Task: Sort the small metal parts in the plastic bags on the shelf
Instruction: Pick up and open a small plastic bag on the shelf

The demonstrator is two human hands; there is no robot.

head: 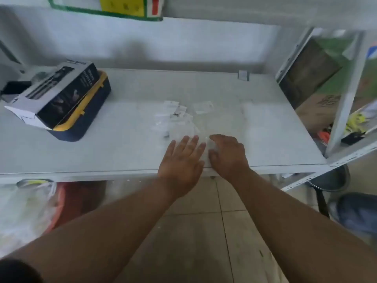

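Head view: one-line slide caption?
Left hand flat, right hand pinching a clear bag beside scattered bags.

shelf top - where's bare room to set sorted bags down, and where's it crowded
Bare patches on the shelf: the wide strip between the blue and yellow case and the pile of plastic bags, and the right side out to the white upright. Crowded: the middle, where the bags lie, and the front edge, where the left hand and right hand work.
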